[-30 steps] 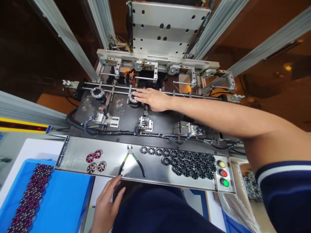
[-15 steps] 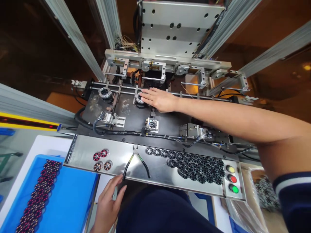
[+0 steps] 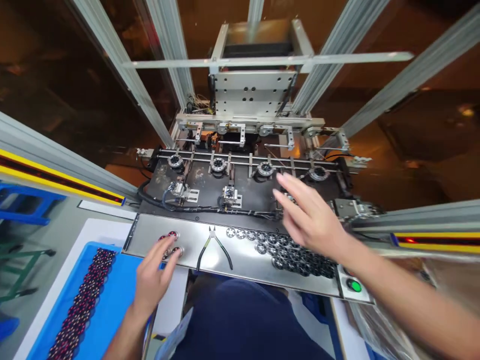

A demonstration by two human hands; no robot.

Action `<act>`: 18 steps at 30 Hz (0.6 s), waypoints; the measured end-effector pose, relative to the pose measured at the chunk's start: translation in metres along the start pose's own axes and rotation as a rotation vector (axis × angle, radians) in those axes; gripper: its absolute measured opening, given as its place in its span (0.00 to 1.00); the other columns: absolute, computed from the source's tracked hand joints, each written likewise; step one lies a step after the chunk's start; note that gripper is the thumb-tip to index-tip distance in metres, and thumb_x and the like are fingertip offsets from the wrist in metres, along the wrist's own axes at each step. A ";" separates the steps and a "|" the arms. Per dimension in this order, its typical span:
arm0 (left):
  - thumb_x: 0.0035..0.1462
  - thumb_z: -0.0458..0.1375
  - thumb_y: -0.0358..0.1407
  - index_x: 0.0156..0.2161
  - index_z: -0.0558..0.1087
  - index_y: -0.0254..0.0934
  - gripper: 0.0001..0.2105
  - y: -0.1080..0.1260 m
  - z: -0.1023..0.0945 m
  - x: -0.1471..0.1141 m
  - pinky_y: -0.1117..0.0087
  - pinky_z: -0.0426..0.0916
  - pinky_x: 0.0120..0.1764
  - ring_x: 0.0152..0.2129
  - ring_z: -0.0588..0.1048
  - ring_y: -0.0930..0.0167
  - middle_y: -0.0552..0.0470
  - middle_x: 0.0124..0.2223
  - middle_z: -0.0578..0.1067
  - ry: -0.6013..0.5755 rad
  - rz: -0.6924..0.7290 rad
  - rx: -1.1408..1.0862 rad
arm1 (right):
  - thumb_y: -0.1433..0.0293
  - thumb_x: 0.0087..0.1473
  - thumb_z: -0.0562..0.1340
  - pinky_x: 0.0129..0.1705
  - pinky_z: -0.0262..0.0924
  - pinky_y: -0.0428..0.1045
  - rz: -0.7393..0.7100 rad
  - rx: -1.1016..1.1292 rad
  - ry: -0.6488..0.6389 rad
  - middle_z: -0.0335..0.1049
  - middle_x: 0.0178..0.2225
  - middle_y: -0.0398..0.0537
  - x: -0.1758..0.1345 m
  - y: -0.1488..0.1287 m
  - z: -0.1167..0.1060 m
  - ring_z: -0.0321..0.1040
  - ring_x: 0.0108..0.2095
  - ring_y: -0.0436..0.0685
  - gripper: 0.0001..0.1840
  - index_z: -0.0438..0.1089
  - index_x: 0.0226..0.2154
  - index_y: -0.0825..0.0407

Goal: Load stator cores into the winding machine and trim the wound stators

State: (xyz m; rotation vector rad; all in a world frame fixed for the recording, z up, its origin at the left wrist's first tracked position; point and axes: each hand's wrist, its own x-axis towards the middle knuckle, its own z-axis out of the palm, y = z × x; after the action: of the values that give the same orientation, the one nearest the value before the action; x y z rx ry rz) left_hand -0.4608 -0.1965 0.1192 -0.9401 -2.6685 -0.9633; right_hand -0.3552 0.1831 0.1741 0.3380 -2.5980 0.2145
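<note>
My left hand (image 3: 153,275) reaches over the left end of the metal tray (image 3: 150,227), fingers and thumb apart around a few small round wound motor stators (image 3: 173,234), which it partly hides. Whether it touches them I cannot tell. My right hand (image 3: 313,217), blurred, hangs with fingers stretched out above the machine's front edge, holding nothing visible. Just beyond its fingertips is a round fixture (image 3: 265,169), one of several along the machine bed. A pair of cutting pliers (image 3: 212,245) lies with handles spread on the tray. Many dark stator cores (image 3: 292,255) cover its right half.
A blue bin (image 3: 112,295) at the left holds a long row of wound stators (image 3: 84,305). A green button (image 3: 353,285) sits at the tray's right end. Yellow light-curtain bars (image 3: 63,177) flank the machine. Metal arms (image 3: 288,137) hang behind the fixtures.
My right hand has left the second fixture from the left and drawn back toward me. My left hand has moved forward over the wound stators. The view now takes in more of the machine.
</note>
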 end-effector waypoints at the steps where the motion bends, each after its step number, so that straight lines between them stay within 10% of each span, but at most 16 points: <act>1: 0.63 0.57 0.39 0.52 0.74 0.38 0.14 -0.004 -0.005 0.017 0.62 0.74 0.52 0.43 0.80 0.64 0.44 0.47 0.80 0.057 0.020 0.024 | 0.80 0.55 0.56 0.62 0.64 0.66 0.086 -0.013 0.069 0.49 0.70 0.57 -0.030 -0.014 -0.008 0.53 0.68 0.67 0.46 0.41 0.71 0.44; 5: 0.66 0.51 0.41 0.56 0.71 0.34 0.20 -0.036 -0.018 0.114 0.57 0.69 0.57 0.50 0.76 0.62 0.41 0.53 0.77 0.179 0.037 0.101 | 0.78 0.56 0.58 0.55 0.70 0.67 0.488 -0.188 0.136 0.64 0.62 0.60 -0.152 -0.063 -0.003 0.68 0.59 0.70 0.42 0.47 0.70 0.44; 10: 0.65 0.44 0.34 0.67 0.57 0.26 0.26 -0.082 0.004 0.217 0.52 0.52 0.68 0.68 0.56 0.59 0.38 0.69 0.60 -0.193 0.046 0.339 | 0.72 0.57 0.56 0.53 0.70 0.68 0.839 -0.317 0.119 0.71 0.56 0.62 -0.270 -0.089 0.033 0.73 0.53 0.73 0.32 0.60 0.64 0.49; 18: 0.63 0.47 0.27 0.67 0.57 0.30 0.27 -0.087 0.046 0.238 0.52 0.58 0.64 0.69 0.53 0.56 0.38 0.70 0.60 -0.439 0.093 0.494 | 0.64 0.59 0.53 0.56 0.66 0.72 1.055 -0.300 0.182 0.68 0.56 0.73 -0.335 -0.086 0.065 0.69 0.57 0.78 0.29 0.67 0.58 0.62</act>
State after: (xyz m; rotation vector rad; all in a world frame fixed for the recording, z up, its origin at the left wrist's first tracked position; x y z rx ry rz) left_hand -0.6992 -0.0985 0.1182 -1.2412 -2.9485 -0.0541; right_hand -0.0806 0.1534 -0.0431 -1.1171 -2.3207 0.1840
